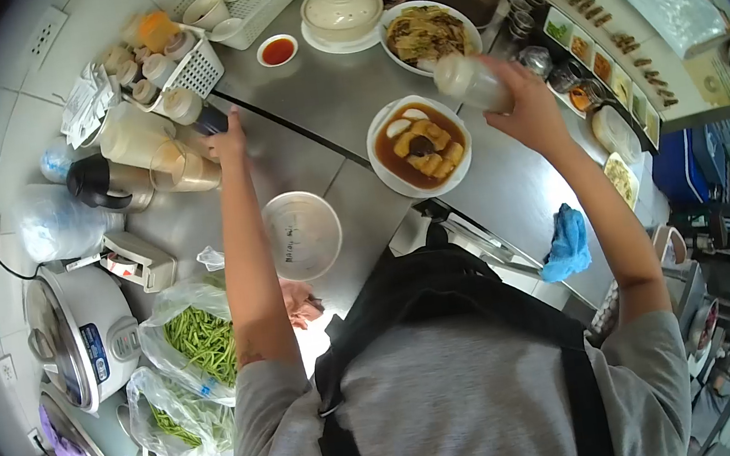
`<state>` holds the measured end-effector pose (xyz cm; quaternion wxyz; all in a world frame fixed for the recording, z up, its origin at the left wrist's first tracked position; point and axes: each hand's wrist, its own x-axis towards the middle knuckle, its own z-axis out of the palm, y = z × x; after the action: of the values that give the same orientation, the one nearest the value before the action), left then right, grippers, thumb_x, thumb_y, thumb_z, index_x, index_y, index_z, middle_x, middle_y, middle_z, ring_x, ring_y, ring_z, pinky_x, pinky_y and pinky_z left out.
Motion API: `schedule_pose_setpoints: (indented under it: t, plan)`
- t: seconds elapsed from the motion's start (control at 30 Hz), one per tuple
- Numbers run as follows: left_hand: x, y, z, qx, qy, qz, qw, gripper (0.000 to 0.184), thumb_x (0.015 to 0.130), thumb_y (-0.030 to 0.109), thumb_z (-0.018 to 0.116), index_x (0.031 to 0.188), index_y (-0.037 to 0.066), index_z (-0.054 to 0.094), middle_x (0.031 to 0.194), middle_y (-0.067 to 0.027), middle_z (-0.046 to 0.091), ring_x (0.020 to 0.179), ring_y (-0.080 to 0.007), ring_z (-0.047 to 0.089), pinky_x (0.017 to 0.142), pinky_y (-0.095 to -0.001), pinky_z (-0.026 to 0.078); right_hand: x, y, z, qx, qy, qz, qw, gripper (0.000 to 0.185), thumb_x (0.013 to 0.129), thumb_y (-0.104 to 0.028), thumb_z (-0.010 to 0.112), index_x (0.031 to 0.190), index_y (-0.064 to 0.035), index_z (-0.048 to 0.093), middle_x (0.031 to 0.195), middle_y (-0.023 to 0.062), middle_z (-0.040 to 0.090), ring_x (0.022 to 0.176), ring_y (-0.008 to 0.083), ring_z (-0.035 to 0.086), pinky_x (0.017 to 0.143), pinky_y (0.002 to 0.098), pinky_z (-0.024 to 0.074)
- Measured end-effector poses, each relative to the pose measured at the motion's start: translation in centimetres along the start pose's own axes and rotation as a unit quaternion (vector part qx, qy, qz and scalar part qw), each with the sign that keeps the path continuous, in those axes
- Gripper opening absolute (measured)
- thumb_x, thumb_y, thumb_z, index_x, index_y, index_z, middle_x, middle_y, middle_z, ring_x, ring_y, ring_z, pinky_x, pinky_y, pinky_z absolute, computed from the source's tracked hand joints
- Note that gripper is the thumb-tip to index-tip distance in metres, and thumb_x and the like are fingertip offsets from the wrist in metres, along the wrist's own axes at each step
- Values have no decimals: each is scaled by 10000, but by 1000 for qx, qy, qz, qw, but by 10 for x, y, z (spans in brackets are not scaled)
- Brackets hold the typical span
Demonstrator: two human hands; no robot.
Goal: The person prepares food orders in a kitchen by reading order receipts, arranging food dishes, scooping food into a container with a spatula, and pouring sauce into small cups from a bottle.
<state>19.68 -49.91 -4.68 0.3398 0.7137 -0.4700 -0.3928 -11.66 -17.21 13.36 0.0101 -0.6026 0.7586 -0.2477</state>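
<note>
My right hand (530, 105) is wrapped round a pale shaker bottle (475, 84), tilted with its cap toward the left. Just below and left of the bottle sits a white bowl (378, 163) of brown sauce with golden pieces, white slices and a dark mushroom (420, 145). A plate of noodle-like food (427, 35) lies behind the bottle. My left hand (227, 140) is closed on a dark bottle with a pale cap (183, 106), beside the white basket of bottles (201, 65). Its fingers are partly hidden.
A lidded pot (342, 11) and a small dish of red sauce (277, 50) stand at the back. Left are a round container (303, 236), bags of green beans (200, 342) and a rice cooker (97, 328). A blue cloth (566, 243) lies right.
</note>
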Motion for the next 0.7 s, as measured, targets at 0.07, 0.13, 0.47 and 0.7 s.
schedule_pose_setpoints:
  t: [0.07, 0.13, 0.47, 0.7]
  plan:
    - [-37, 6, -11, -21, -72, 18, 997, 1131, 710, 555, 711, 1460, -28, 96, 1472, -330, 113, 1381, -391, 187, 1094, -422, 247, -18, 13, 0, -111, -52, -35, 992, 717, 608, -20, 677, 1276, -232, 525, 1064, 83, 620, 1014, 326, 552, 910, 433, 430]
    - [-64, 5, -26, -47, -129, 35, 990, 1039, 752, 538, 680, 1462, -5, 151, 1481, -311, 116, 1383, -375, 193, 1091, -415, 246, -35, 26, 7, -179, -98, -65, 977, 617, 665, 13, 624, 1224, -243, 571, 1049, 63, 622, 1049, 304, 533, 939, 404, 402]
    - [-145, 10, -105, -125, -138, 94, 978, 651, 899, 350, 562, 1441, 83, 319, 1447, -144, 361, 1313, -247, 374, 1045, -400, 308, -9, 30, 21, -205, -16, -195, 959, 458, 727, -9, 550, 1101, -256, 648, 1047, 17, 627, 1036, 243, 539, 988, 385, 366]
    - [-172, -36, -159, -162, -106, 36, 980, 567, 915, 292, 544, 1422, 106, 373, 1436, -130, 379, 1261, -231, 417, 1024, -384, 327, -6, 63, 12, -166, -91, -128, 974, 595, 649, 26, 626, 1174, -254, 615, 1105, 38, 629, 1065, 265, 544, 983, 393, 395]
